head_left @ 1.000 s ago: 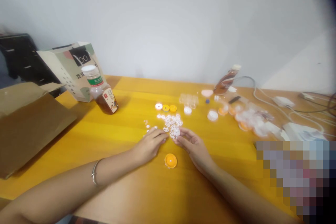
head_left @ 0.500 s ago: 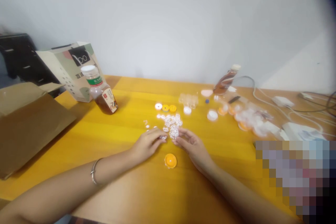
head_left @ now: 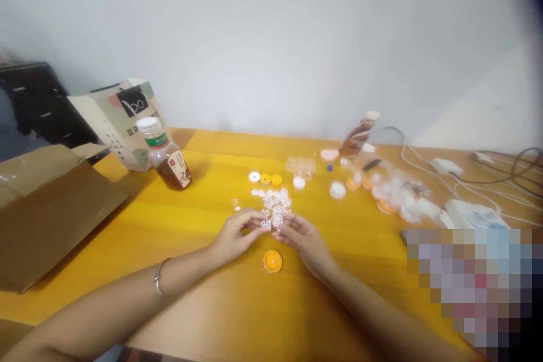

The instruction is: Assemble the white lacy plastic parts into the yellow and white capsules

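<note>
While both your hands meet at the pile, sorting looks barely begun.
Your left hand (head_left: 232,236) and right hand (head_left: 302,239) pinch small white pieces (head_left: 271,222); the white heap (head_left: 275,199) beyond and orange cap (head_left: 272,261) near lie untouched.

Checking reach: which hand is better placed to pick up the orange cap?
Right, probably. The orange cap lies just beside the right hand; the left hand sits farther off, fingertips at a white piece.
</note>
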